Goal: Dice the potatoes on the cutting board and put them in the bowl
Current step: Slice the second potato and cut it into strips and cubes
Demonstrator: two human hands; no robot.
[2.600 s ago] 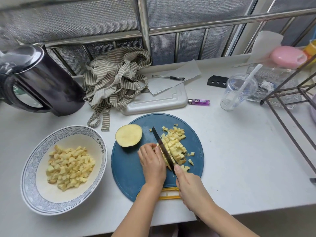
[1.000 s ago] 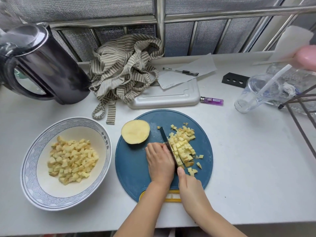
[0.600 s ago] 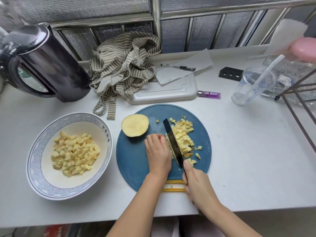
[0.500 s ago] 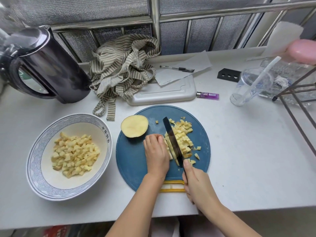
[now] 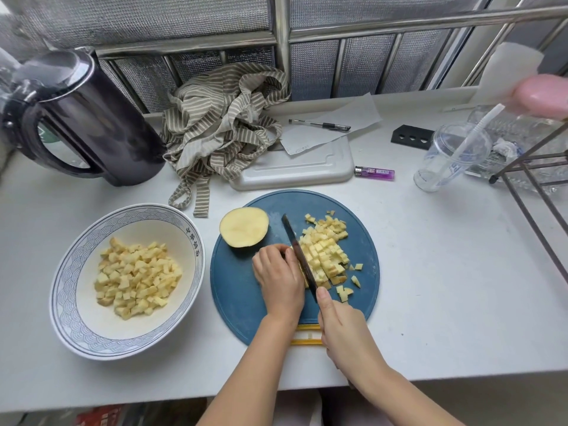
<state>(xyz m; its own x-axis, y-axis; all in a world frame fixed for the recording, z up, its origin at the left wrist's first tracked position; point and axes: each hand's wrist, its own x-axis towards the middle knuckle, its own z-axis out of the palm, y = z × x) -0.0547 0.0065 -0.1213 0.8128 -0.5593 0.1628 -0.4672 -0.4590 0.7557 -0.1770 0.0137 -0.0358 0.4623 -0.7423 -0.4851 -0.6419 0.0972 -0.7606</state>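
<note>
Now drops knife [image 5: 299, 256] back down after lift, clenches right hand [image 5: 341, 327] fingers on handle, curls left hand [image 5: 278, 281] fingers over uncut strips [image 5: 302, 276]. Grows diced pile [image 5: 325, 250] on cutting board's [image 5: 239, 290] right side; leaves half potato [image 5: 244, 226] at its far-left edge, bowl [image 5: 61, 287] by counter's [image 5: 445, 272] left edge.

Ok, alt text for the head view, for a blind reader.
A right hand cuts part-diced potato with a knife on a blue board, the left hand holding it steady. A half potato lies further left, beside a bowl of dice.
</note>
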